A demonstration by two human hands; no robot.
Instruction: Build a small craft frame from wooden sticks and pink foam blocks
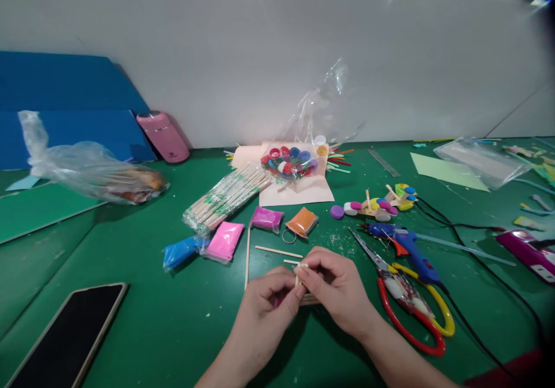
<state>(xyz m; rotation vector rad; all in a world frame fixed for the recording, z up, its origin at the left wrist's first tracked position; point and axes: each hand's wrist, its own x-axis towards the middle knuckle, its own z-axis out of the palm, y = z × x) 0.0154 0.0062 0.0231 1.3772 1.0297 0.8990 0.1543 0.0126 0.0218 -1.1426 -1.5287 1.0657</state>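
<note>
My left hand [271,310] and my right hand [336,287] meet over the table, both with fingers pinched. Between the fingertips is a short pale wooden stick [297,280], upright, with a small pale lump at its top that I cannot make out. More wooden sticks [310,300] show under my right hand, partly hidden. Just beyond the hands lie a loose stick [277,251] and a long stick [247,258]. Close by are an orange clay packet [302,222], a purple one [267,219], a pink one [224,241] and a blue one [182,252].
To the right lie scissors [410,295], a blue glue gun [403,246] with its cable, and a small stick-and-cap model [377,206]. Bagged bottle caps [290,162] and packed chopsticks [228,197] are behind. A phone [65,336], bagged food [99,171] and a pink bottle [165,136] stand left.
</note>
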